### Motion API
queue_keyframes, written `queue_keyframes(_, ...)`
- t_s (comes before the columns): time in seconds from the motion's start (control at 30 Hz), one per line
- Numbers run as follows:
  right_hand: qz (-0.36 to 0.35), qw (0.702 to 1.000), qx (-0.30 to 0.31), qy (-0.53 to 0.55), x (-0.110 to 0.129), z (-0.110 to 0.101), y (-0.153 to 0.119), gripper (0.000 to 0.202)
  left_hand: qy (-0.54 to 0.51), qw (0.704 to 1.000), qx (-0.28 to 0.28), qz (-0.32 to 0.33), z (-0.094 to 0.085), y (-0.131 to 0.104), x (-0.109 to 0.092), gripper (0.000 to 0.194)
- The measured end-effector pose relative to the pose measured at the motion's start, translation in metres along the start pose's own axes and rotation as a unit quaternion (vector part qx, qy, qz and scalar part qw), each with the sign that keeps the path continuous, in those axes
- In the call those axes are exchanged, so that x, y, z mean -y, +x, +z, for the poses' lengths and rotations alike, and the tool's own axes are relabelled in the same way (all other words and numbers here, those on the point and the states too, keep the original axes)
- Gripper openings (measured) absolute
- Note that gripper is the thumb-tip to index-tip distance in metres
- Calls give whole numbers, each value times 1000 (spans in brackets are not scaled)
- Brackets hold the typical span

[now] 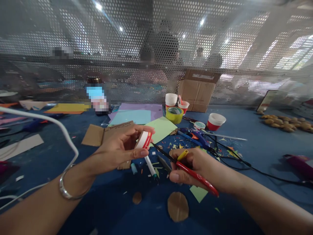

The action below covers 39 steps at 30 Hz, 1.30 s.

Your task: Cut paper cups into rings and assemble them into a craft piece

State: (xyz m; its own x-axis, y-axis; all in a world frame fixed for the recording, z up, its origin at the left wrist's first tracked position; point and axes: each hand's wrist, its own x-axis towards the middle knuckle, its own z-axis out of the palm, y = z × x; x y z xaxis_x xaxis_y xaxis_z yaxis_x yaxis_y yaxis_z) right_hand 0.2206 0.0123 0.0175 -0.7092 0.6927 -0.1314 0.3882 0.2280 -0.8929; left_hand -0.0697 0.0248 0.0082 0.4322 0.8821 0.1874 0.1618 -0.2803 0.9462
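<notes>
My left hand (127,143) is closed around a short white-and-red piece of paper cup (143,139), held tilted above the table. In my right hand (195,166) is a pair of scissors (195,178) with dark blades and a red handle with a yellow part. Their tip points at the cup piece's edge; whether it touches I cannot tell. Below the hands lie a white marker (150,166), its teal cap (134,168) and a dark pen (164,164). Closer to me are a large cardboard disc (178,206) and a small cardboard disc (137,197).
Behind stand stacked paper cups (171,99), yellow tape (174,115), another cup (216,121) and a cardboard box (198,89) against a perforated metal screen. A blue glue gun (199,138) trails a black cable at right. A white cable (61,125) arcs at left. Paper scraps litter the middle.
</notes>
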Motion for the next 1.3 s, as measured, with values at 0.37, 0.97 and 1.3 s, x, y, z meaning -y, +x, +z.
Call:
queue_keyframes(0.37,-74,995,44,50,4,3,-2,56,-51,998,-36,-11,3,0,5,53)
queue_keyframes(0.97,-22,999,19,-30,8,1,-1,49,-58,997,24,-34,7,-4,4,61)
queue_keyframes(1.3,-25,1000,7,-10,4,5,-1,54,-36,999,40,-6,6,-4,0,58)
